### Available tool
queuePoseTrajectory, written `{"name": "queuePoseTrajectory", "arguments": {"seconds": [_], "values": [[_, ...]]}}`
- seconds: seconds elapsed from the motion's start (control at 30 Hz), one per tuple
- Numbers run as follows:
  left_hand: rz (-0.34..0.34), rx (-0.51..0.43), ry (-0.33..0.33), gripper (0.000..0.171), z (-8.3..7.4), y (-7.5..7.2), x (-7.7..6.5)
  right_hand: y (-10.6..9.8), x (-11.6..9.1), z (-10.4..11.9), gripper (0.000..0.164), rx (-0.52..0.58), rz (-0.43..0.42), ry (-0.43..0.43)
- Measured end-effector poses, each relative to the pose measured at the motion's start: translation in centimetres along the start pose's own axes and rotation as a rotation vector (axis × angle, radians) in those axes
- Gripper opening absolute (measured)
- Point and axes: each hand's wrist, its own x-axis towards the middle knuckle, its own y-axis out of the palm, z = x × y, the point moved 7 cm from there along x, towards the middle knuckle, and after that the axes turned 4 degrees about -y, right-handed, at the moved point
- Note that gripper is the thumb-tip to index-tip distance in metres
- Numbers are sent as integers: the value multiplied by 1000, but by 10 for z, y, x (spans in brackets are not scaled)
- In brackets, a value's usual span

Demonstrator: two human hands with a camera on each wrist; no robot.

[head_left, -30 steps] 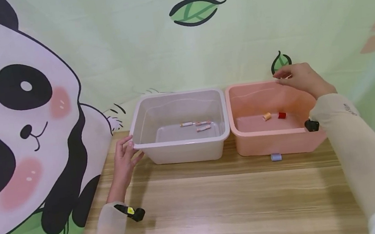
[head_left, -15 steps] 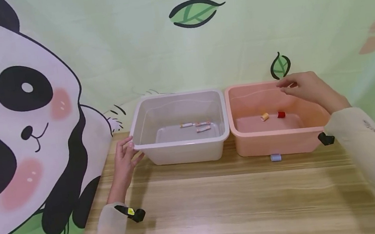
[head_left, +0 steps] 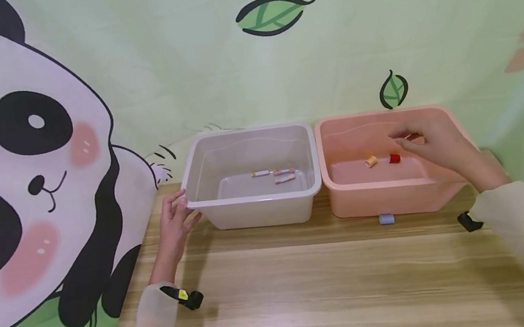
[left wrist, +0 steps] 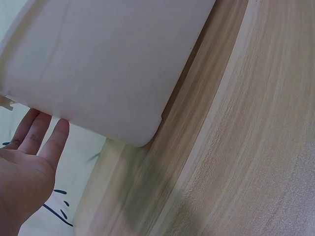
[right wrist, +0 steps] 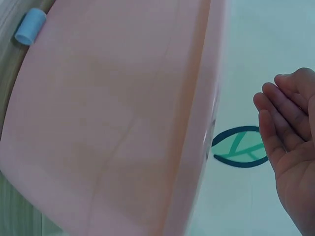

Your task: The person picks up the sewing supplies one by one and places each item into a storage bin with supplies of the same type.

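Lower and nearer the person than a second ago, the right hand point(head_left: 433, 143) now hangs above the right part of the pink bin point(head_left: 392, 184), while the left hand looks unmoved. Its fingers are loosely bent and, as the right wrist view shows, hold nothing. The left hand point(head_left: 173, 223), fingers spread and relaxed, touches the near left corner of the white bin point(head_left: 252, 199); any push there could slide that bin into its neighbour, since the two stand side by side.

Inside the pink bin an orange cylinder point(head_left: 371, 161) and a red cylinder point(head_left: 394, 158) lie near each other; both look round enough to roll if the bin were jolted. The right wrist camera point(head_left: 470, 221) (a bulky thing so near the rim) might cause such a knock. Three slim pale cylinders point(head_left: 286, 179) in the white bin could scatter likewise. Beyond, a blue cylinder point(head_left: 386, 219) lies sideways on the counter point(head_left: 331, 286), just by the pink bin's front wall; a clumsy brush would probably send it rolling toward the person.
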Motion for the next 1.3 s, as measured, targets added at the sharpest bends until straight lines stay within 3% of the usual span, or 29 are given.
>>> {"name": "queuePoseTrajectory", "arguments": {"seconds": [0.27, 0.57, 0.8, 1.0, 1.17, 1.3], "values": [[3, -25, 10, 33, 1, -1, 1, 4, -13, 23, 25, 11, -3, -46], [12, -7, -1, 35, 1, 0, 1, 10, -32, 48, 32, 74, -68, -217], [11, 3, -15, 35, 3, 3, -1, 18, -56, 53, 31, 66, -51, -104], [12, 9, -11, 38, 4, 5, -1, 26, -74, 60, 35, 86, -38, -74], [9, 3, -8, 36, 2, 3, 0, 31, -84, 59, 30, 76, -22, 0], [3, 8, -9, 35, 1, 1, 0, 39, -91, 59, 30, 77, -39, -32]]}}
